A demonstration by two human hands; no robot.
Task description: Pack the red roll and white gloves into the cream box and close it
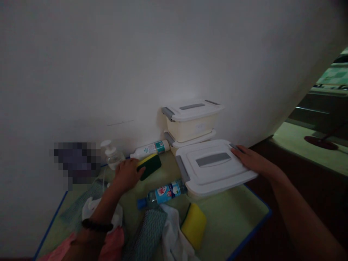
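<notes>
My left hand (pixel 126 175), with a dark band at the wrist, grips a green-and-yellow scouring sponge (pixel 150 168) above the table. My right hand (pixel 252 160) has its fingers curled over the right edge of a white box lid (pixel 214 181), at the grey latch. What lies under the lid is mostly hidden. Close by the sponge are a white bottle (pixel 144 150) on its side and a clear pump bottle (pixel 111 156) standing upright. A clear bottle with a blue cap and label (pixel 167 192) lies in front of the lid.
Behind the lid, a cream storage box (pixel 190 127) stands on another against the wall. Nearer me lie a second sponge (pixel 194 226), a white cloth (pixel 174 235), a grey-green cloth (pixel 150 228) and a pink cloth (pixel 112 244). Blue edging (pixel 261 226) borders the table.
</notes>
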